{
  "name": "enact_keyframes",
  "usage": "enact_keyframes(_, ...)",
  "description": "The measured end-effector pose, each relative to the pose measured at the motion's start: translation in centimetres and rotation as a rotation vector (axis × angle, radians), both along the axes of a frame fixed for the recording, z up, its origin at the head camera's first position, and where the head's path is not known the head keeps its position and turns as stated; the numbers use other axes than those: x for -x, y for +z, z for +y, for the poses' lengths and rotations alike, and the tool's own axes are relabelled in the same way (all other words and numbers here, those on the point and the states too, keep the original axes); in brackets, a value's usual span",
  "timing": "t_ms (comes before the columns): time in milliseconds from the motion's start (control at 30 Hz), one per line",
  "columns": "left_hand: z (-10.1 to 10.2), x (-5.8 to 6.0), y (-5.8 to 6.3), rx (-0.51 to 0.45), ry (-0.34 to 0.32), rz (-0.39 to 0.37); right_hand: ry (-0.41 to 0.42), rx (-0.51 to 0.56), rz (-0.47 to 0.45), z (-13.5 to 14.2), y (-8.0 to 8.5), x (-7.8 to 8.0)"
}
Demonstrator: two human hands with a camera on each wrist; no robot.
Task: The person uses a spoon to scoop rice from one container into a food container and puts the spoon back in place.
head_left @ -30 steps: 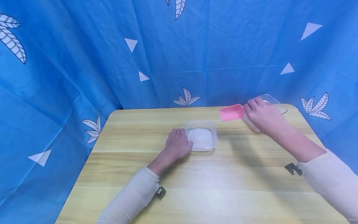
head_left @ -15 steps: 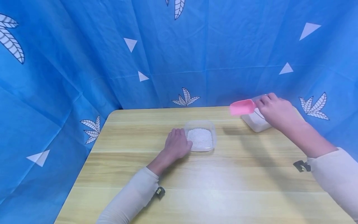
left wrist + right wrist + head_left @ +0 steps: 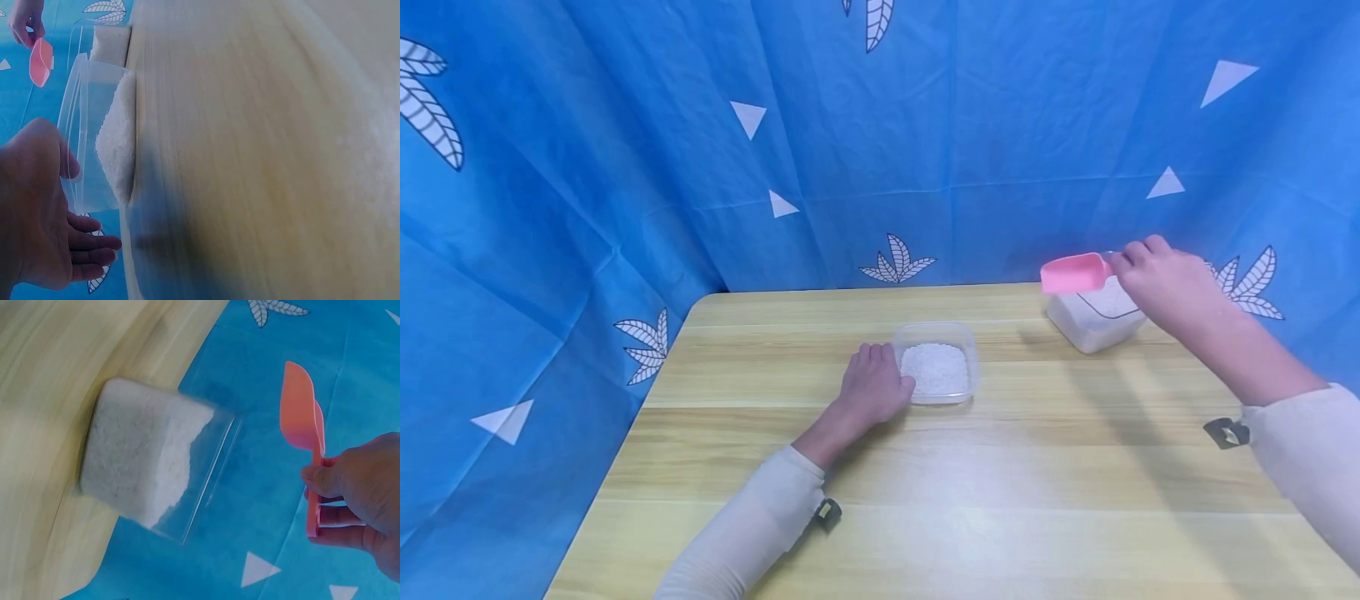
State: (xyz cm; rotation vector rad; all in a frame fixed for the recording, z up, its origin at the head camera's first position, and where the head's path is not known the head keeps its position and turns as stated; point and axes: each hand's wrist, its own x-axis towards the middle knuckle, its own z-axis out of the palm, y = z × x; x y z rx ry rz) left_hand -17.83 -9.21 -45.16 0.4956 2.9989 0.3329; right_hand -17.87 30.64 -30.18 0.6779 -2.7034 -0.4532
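My right hand (image 3: 1168,279) grips a pink plastic scoop (image 3: 1075,273) by its handle. In the head view the scoop overlaps the far-left part of a clear tub (image 3: 1093,325) of white grains at the back right. The right wrist view shows the scoop's bowl (image 3: 299,406) apart from that tub, with thumb and fingers round the handle. My left hand (image 3: 874,385) rests against the left side of a smaller clear container (image 3: 973,367). Its fingers (image 3: 94,242) extend fairly straight, with the thumb at the container's wall. A heap of white grains (image 3: 119,137) lies inside.
Both containers stand on a light wood-grain table (image 3: 760,350). A blue curtain (image 3: 820,125) with leaf and triangle prints hangs right behind the table's back edge and along its left side. The tub sits near the back right corner.
My right hand has moved right and slightly up with the scoop, uncovering more of the back right tub. My left hand and the smaller container have stayed put.
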Motion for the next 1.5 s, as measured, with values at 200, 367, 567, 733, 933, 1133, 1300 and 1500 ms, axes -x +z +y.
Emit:
enact_keyframes(200,-0.1,0.0,0.2,0.003,-0.003,-0.002,-0.009,0.018,0.008,1.1,0.0,0.5)
enact_keyframes(367,-0.1,0.0,0.2,0.002,-0.003,-0.003,-0.03,0.01,-0.001,2.1,0.2,0.8)
enact_keyframes(567,-0.1,0.1,0.1,0.004,-0.005,0.006,-0.043,0.011,-0.004,3.3,0.3,1.2)
enact_keyframes(733,-0.2,0.1,-0.1,0.004,-0.001,0.009,-0.052,0.014,-0.008,4.2,0.3,1.3)
enact_keyframes(933,-0.3,0.0,-0.1,-0.002,0.0,0.015,-0.067,-0.027,-0.01,4.9,0.4,1.4)
enact_keyframes(1133,-0.2,0.1,-0.2,-0.011,0.0,0.018,-0.088,-0.058,-0.028,5.1,0.4,1.3)
enact_keyframes(1300,-0.1,0.0,-0.2,-0.01,-0.005,0.022,-0.121,-0.098,-0.047,5.0,0.5,1.3)
enact_keyframes(1500,0.0,-0.1,-0.2,-0.007,-0.008,0.028,-0.137,-0.145,-0.066,4.5,0.8,1.2)
